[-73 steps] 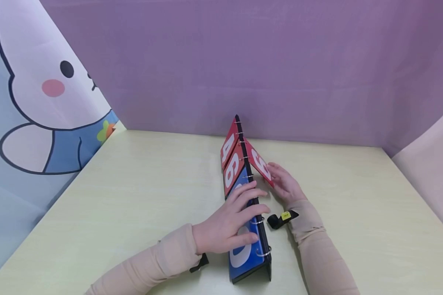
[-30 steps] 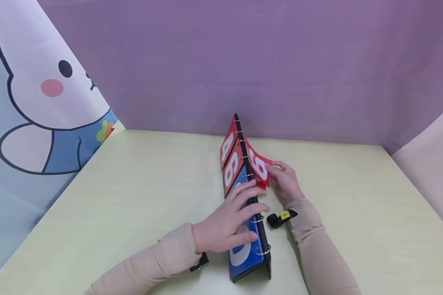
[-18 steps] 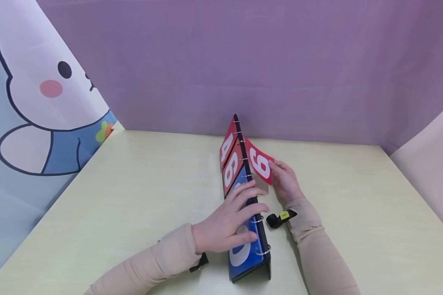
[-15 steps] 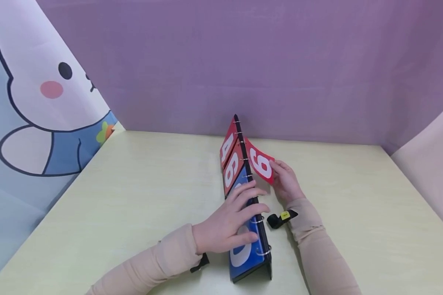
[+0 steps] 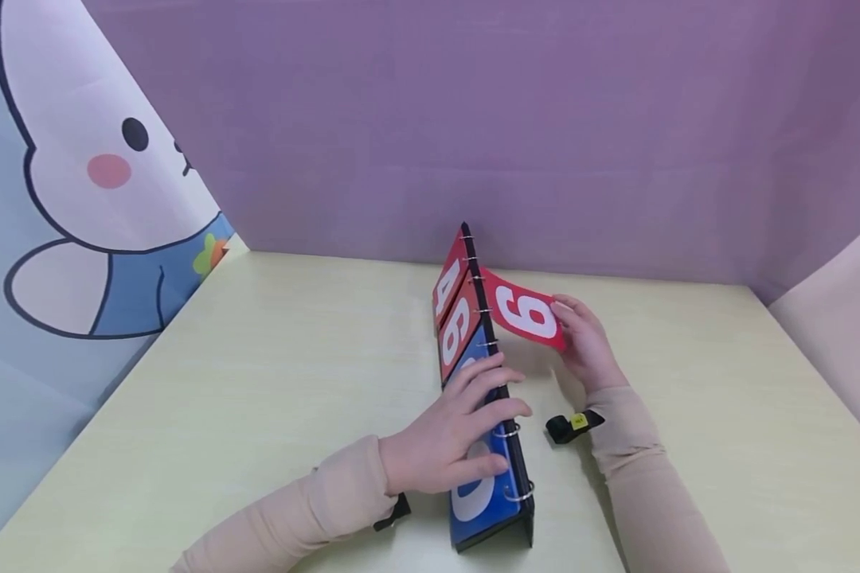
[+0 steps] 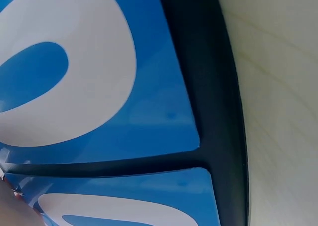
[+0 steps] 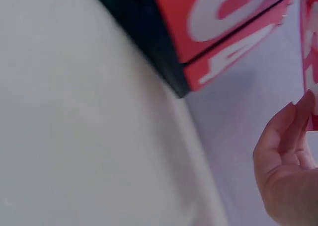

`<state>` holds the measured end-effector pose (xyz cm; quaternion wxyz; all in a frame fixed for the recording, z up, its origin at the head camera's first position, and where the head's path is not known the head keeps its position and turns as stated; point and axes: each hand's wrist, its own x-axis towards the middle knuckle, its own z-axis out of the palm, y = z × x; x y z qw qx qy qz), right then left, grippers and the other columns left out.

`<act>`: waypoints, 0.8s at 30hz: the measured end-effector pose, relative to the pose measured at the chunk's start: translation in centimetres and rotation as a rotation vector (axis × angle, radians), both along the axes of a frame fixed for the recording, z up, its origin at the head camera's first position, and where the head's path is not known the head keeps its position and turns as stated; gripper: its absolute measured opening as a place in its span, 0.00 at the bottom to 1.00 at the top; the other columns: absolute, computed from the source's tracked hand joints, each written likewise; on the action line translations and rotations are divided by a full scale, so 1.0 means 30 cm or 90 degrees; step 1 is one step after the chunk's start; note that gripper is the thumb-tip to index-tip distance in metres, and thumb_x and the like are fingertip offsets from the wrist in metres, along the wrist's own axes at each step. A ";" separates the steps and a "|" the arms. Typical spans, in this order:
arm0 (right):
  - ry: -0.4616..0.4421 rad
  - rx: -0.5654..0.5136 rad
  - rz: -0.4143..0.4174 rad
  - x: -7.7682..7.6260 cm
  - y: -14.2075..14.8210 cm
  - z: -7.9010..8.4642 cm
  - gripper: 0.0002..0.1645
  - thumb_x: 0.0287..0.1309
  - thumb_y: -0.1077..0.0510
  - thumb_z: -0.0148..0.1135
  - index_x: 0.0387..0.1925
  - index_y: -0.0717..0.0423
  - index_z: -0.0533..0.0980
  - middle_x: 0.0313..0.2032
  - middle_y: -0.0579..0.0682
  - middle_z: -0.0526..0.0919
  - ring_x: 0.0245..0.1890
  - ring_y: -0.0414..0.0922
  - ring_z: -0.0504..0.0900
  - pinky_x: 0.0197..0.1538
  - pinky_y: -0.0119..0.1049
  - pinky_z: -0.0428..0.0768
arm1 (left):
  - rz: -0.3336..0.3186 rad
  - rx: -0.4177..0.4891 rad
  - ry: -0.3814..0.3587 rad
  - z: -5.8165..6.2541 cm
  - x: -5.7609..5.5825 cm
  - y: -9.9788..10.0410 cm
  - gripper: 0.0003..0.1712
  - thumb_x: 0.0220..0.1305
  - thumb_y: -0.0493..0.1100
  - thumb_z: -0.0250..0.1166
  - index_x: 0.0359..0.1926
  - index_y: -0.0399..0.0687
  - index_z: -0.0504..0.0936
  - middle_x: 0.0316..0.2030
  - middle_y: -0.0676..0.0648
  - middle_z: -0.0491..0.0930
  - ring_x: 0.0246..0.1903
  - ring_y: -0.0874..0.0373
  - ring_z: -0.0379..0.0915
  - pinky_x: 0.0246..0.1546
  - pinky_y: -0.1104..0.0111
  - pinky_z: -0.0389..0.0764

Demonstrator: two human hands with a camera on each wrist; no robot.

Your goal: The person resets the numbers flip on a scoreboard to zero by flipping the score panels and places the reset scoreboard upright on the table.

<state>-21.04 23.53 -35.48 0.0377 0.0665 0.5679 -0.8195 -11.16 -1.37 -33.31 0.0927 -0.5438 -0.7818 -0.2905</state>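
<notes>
A tent-shaped flip scoreboard [image 5: 519,461] with a black frame and metal rings stands lengthwise on the table. My left hand [image 5: 451,434] lies across its ridge, fingers spread and fairly straight, the thumb over a blue number card [image 5: 466,521]. Blue cards with white digits fill the left wrist view. On the far right face, my right hand [image 5: 588,346] pinches the outer edge of a red card [image 5: 502,282] bearing a sideways white 6 or 9. That card swings out from its rings, away from the frame. In the right wrist view, fingertips and thumb meet at its edge.
Red cards [image 5: 450,374] with white digits hang on the scoreboard's left face beyond my left hand. A purple backdrop [image 5: 430,143] rises behind the pale wooden table [image 5: 287,358]. A rabbit-print cloth [image 5: 50,207] hangs at the left.
My right hand first had a red card with a 3, then the 6-or-9 card. It has since moved right, swinging that card farther out. The left hand stays in place.
</notes>
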 end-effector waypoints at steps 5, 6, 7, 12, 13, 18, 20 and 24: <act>0.041 -0.016 0.009 0.023 0.032 0.074 0.11 0.68 0.55 0.51 0.50 0.47 0.66 0.44 0.42 0.72 0.37 0.33 0.76 0.38 0.21 0.79 | 0.001 -0.005 -0.008 -0.001 -0.001 0.000 0.37 0.66 0.71 0.28 0.60 0.54 0.65 0.67 0.44 0.55 0.72 0.48 0.37 0.69 0.51 0.54; 0.053 -0.020 0.012 0.029 0.037 0.088 0.11 0.68 0.55 0.51 0.50 0.47 0.66 0.45 0.42 0.72 0.38 0.33 0.76 0.38 0.22 0.79 | 0.001 -0.006 -0.010 0.000 -0.001 -0.001 0.37 0.66 0.71 0.28 0.60 0.54 0.65 0.67 0.45 0.55 0.72 0.48 0.37 0.69 0.51 0.54; 0.065 -0.026 0.014 0.035 0.041 0.102 0.11 0.68 0.56 0.51 0.51 0.47 0.66 0.45 0.42 0.72 0.38 0.34 0.77 0.39 0.22 0.80 | 0.002 -0.007 -0.012 0.000 0.000 -0.001 0.37 0.66 0.71 0.28 0.60 0.55 0.65 0.67 0.45 0.55 0.72 0.48 0.37 0.69 0.51 0.54; 0.115 -0.007 0.011 0.065 0.043 0.168 0.14 0.68 0.56 0.49 0.53 0.48 0.64 0.44 0.42 0.72 0.38 0.34 0.76 0.40 0.23 0.79 | 0.002 -0.004 -0.018 0.002 0.000 -0.002 0.38 0.66 0.71 0.28 0.60 0.54 0.65 0.67 0.46 0.55 0.72 0.48 0.37 0.69 0.50 0.55; 0.124 0.012 0.009 0.072 0.041 0.181 0.15 0.68 0.56 0.49 0.55 0.48 0.63 0.45 0.42 0.70 0.41 0.35 0.75 0.41 0.22 0.79 | 0.002 -0.003 -0.019 0.002 0.000 -0.002 0.38 0.66 0.71 0.28 0.60 0.54 0.65 0.67 0.46 0.55 0.72 0.48 0.37 0.69 0.50 0.55; 0.159 0.076 0.003 0.114 0.036 0.237 0.24 0.68 0.54 0.50 0.63 0.49 0.58 0.52 0.42 0.64 0.53 0.39 0.65 0.45 0.23 0.79 | 0.001 -0.001 -0.021 0.000 0.001 -0.002 0.38 0.65 0.71 0.28 0.60 0.55 0.65 0.67 0.45 0.55 0.72 0.49 0.37 0.68 0.51 0.56; 0.180 0.066 0.007 0.132 0.035 0.258 0.25 0.68 0.55 0.50 0.64 0.49 0.58 0.54 0.43 0.64 0.55 0.41 0.64 0.45 0.25 0.80 | 0.000 -0.002 -0.020 0.000 0.002 -0.002 0.37 0.65 0.71 0.28 0.60 0.55 0.65 0.67 0.45 0.55 0.72 0.49 0.37 0.68 0.51 0.57; 0.242 0.034 0.012 0.162 0.025 0.292 0.26 0.68 0.58 0.50 0.65 0.50 0.59 0.57 0.47 0.65 0.56 0.43 0.66 0.46 0.27 0.81 | -0.002 -0.003 -0.017 0.001 0.001 -0.001 0.36 0.65 0.71 0.28 0.60 0.56 0.64 0.67 0.45 0.54 0.72 0.49 0.37 0.68 0.52 0.56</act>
